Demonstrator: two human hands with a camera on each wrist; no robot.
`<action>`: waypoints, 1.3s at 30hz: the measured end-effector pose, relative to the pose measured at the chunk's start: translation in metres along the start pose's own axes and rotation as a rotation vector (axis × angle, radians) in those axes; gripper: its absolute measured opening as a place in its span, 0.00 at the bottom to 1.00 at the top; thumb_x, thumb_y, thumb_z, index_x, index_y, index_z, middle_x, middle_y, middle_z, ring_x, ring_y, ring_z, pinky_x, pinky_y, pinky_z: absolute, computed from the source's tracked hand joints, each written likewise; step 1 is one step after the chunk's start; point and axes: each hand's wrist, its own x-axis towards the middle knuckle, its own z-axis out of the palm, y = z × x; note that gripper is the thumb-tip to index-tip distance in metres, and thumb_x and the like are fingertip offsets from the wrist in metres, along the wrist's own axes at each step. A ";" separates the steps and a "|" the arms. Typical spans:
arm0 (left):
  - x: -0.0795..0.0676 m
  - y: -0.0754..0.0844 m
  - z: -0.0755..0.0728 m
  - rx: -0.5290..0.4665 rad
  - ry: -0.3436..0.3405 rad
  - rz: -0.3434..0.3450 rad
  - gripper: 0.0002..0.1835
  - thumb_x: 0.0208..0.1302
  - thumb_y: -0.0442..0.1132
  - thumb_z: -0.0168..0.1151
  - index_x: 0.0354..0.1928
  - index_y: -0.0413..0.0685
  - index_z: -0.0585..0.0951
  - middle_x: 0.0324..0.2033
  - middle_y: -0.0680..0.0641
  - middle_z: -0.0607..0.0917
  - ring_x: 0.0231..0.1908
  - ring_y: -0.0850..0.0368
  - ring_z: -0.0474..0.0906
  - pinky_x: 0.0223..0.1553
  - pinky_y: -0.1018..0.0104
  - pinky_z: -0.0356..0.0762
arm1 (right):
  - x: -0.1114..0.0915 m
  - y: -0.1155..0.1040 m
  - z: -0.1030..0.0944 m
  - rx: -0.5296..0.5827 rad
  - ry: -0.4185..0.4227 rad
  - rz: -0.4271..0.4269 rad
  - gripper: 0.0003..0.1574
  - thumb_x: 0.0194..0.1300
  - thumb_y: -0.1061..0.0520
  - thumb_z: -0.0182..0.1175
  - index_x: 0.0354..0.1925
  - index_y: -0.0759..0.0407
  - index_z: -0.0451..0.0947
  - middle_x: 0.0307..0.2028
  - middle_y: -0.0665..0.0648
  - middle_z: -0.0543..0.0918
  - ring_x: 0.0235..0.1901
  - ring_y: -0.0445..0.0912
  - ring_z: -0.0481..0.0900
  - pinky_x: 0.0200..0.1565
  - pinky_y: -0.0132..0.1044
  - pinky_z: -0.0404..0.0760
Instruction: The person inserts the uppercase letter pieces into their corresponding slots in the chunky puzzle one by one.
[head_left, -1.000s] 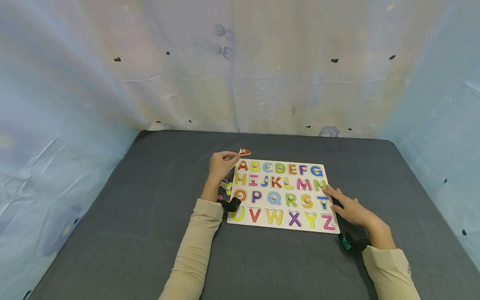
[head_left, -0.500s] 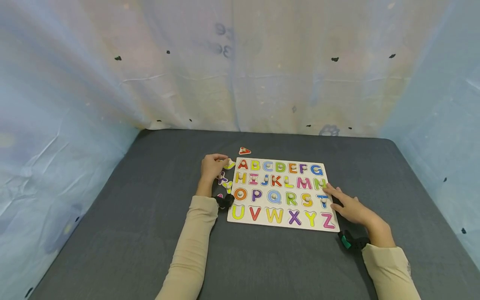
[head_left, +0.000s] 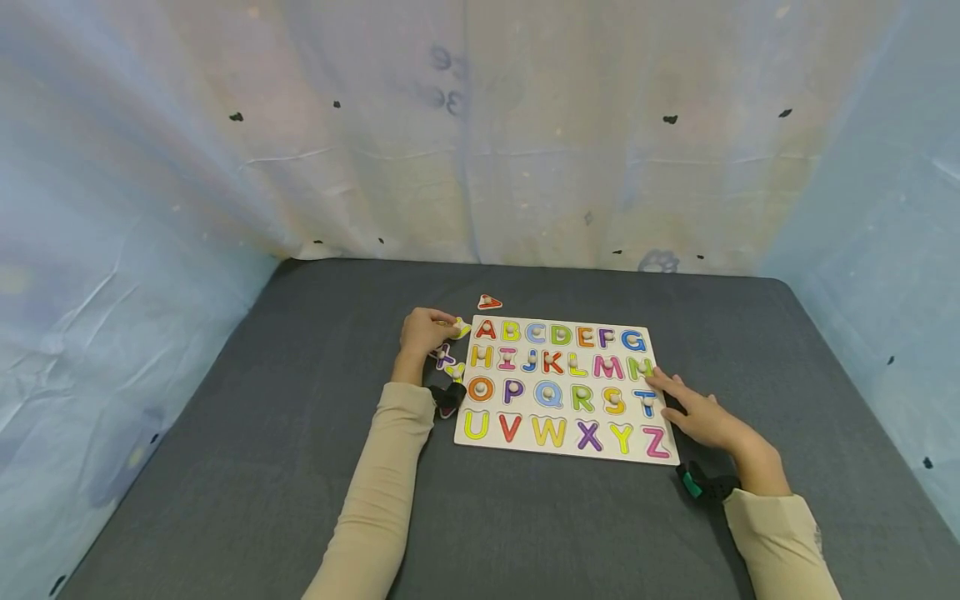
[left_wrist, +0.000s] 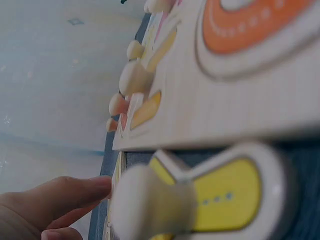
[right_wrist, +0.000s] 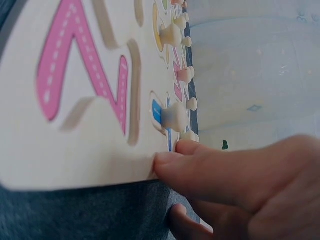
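Note:
A white alphabet puzzle board (head_left: 567, 457) lies on the dark table, most letters in place with knobs. Its bottom row, U to Z, shows coloured recesses without knobs. My left hand (head_left: 424, 335) is at the board's upper left corner, fingers bent at a yellow letter piece (head_left: 462, 328) that they seem to pinch. Fingers partly cover this piece, so its letter is unclear. In the left wrist view a yellow Y piece (left_wrist: 230, 195) blocks the fingertips. My right hand (head_left: 701, 417) rests its extended fingers on the board's right edge, thumb against the rim (right_wrist: 115, 182).
Left of the board lie a purple X piece (head_left: 445, 357) and the Y piece, with another piece mostly hidden by the black wrist camera (head_left: 447, 398). A red V-shaped piece (head_left: 489, 302) sits beyond the upper left corner. Pale sheets (head_left: 540, 167) surround the table.
My left hand has moved left and toward me, from near the red piece to the yellow piece, which has shifted slightly. The right hand stays on the board's edge.

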 end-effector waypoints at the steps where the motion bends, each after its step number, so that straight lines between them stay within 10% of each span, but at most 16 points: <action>1: 0.000 0.000 0.000 0.011 -0.005 0.002 0.13 0.59 0.44 0.68 0.44 0.48 0.87 0.50 0.42 0.85 0.47 0.46 0.81 0.43 0.58 0.77 | 0.000 0.000 0.000 0.001 0.001 0.001 0.37 0.71 0.57 0.52 0.72 0.65 0.53 0.73 0.75 0.46 0.70 0.77 0.41 0.57 0.81 0.34; 27: 0.003 0.002 -0.008 0.192 -0.017 0.137 0.12 0.58 0.48 0.68 0.38 0.49 0.88 0.46 0.44 0.88 0.43 0.50 0.84 0.43 0.55 0.79 | -0.001 0.001 -0.001 -0.003 0.000 0.003 0.37 0.71 0.55 0.52 0.72 0.64 0.52 0.73 0.75 0.46 0.70 0.77 0.41 0.57 0.81 0.34; 39: -0.007 0.008 -0.013 0.128 -0.017 0.213 0.15 0.59 0.51 0.68 0.41 0.50 0.88 0.47 0.45 0.88 0.51 0.47 0.82 0.49 0.52 0.78 | -0.002 0.001 -0.001 0.011 -0.004 0.009 0.38 0.71 0.56 0.52 0.72 0.64 0.52 0.73 0.75 0.46 0.70 0.77 0.40 0.58 0.81 0.33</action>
